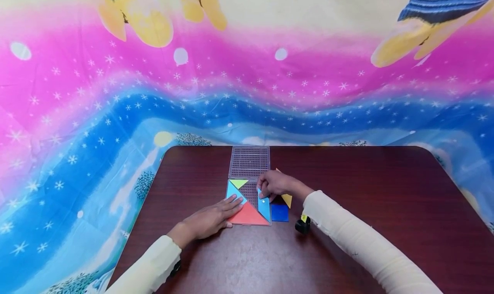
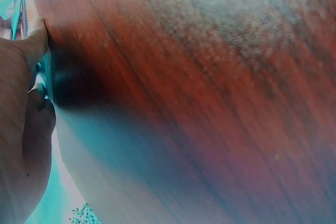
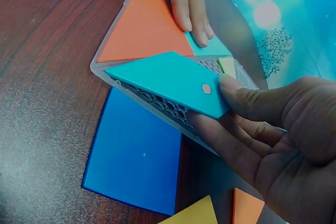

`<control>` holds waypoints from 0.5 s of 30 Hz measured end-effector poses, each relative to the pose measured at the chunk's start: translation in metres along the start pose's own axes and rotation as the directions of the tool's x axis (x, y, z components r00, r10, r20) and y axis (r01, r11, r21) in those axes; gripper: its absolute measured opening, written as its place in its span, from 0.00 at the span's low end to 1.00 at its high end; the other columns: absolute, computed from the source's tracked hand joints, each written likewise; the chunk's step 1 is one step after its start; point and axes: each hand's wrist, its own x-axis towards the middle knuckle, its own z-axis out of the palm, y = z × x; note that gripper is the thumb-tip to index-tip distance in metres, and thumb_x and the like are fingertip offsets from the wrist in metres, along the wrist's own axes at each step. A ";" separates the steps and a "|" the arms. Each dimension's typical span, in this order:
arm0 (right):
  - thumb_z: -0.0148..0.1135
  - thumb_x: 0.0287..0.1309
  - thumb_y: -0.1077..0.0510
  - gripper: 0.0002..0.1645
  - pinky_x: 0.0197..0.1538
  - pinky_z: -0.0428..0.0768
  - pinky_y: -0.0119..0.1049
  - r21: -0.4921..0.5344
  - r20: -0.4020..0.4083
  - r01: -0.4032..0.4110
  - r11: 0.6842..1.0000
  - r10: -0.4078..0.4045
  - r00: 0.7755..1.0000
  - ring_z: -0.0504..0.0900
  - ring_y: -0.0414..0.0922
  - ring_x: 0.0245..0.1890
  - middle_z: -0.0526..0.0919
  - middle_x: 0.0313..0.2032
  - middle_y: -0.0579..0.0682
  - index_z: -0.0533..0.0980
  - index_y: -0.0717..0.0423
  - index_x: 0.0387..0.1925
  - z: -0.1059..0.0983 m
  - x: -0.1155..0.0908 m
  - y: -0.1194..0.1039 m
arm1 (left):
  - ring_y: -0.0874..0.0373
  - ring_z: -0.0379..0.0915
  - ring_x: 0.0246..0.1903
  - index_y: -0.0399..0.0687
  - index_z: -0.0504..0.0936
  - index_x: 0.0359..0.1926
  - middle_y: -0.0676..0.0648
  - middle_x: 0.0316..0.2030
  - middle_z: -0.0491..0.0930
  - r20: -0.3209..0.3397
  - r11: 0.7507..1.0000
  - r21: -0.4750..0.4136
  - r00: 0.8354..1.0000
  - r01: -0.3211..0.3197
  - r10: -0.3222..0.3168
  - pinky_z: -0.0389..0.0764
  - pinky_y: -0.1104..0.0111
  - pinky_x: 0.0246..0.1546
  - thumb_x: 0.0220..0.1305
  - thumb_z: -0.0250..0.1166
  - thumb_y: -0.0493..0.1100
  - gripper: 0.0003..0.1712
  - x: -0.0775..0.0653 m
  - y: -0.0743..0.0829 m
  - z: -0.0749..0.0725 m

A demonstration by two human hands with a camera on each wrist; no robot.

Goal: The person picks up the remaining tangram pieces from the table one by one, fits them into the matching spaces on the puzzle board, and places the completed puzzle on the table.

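Observation:
My right hand (image 1: 278,184) pinches a light-blue four-sided tangram piece (image 3: 163,82) between thumb and fingers. The piece is tilted, one end raised over the lattice floor of a clear plastic case (image 1: 248,191) and its pointed end at the case's near right corner. With fingers extended, my left hand (image 1: 212,217) rests on the orange-red triangle (image 1: 248,216) and the light-blue triangle (image 1: 233,190), both lying in the case. A small yellow-green triangle (image 1: 238,183) sits at the case's far left corner. In the left wrist view, only part of the left hand shows at the edge.
A dark blue square (image 1: 279,213) lies right beside the case. Beyond it are a yellow triangle (image 1: 287,200) and an orange piece (image 3: 247,205), partly hidden by my right hand. The case's lattice lid (image 1: 250,162) lies folded back on the brown table (image 1: 366,187), against a patterned cloth (image 1: 247,84).

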 end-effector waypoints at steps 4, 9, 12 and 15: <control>0.72 0.61 0.65 0.07 0.35 0.89 0.39 -0.015 -0.019 -0.012 1.000 0.011 1.000 0.80 0.44 0.24 0.80 0.24 0.50 0.80 0.59 0.39 0.002 0.000 0.000 | 0.53 0.38 0.83 0.57 0.52 0.82 0.55 0.83 0.44 -0.001 1.000 0.005 1.000 -0.003 0.003 0.61 0.54 0.77 0.79 0.52 0.56 0.37 0.001 0.000 0.000; 0.73 0.59 0.65 0.08 0.37 0.89 0.38 -0.011 -0.047 -0.018 1.000 0.018 0.999 0.79 0.43 0.25 0.79 0.26 0.49 0.81 0.58 0.38 0.002 0.000 0.000 | 0.53 0.38 0.83 0.57 0.52 0.82 0.55 0.83 0.44 0.002 1.000 0.002 1.000 -0.003 0.003 0.61 0.54 0.77 0.79 0.52 0.55 0.37 0.001 0.000 -0.001; 0.73 0.58 0.66 0.08 0.38 0.88 0.38 -0.020 -0.059 -0.003 1.000 0.002 0.998 0.78 0.43 0.26 0.79 0.27 0.50 0.81 0.59 0.38 0.003 0.000 0.001 | 0.53 0.38 0.83 0.56 0.52 0.82 0.55 0.83 0.44 0.000 1.000 0.001 1.000 -0.006 0.006 0.61 0.54 0.77 0.79 0.52 0.55 0.37 0.001 0.000 -0.001; 0.74 0.57 0.67 0.09 0.37 0.88 0.38 -0.041 -0.068 0.002 0.999 -0.005 0.998 0.78 0.42 0.27 0.80 0.28 0.51 0.81 0.60 0.38 0.005 0.000 0.001 | 0.53 0.38 0.83 0.56 0.52 0.82 0.55 0.83 0.44 -0.004 1.000 -0.005 1.000 -0.008 0.008 0.62 0.54 0.77 0.79 0.53 0.55 0.37 0.001 0.000 -0.001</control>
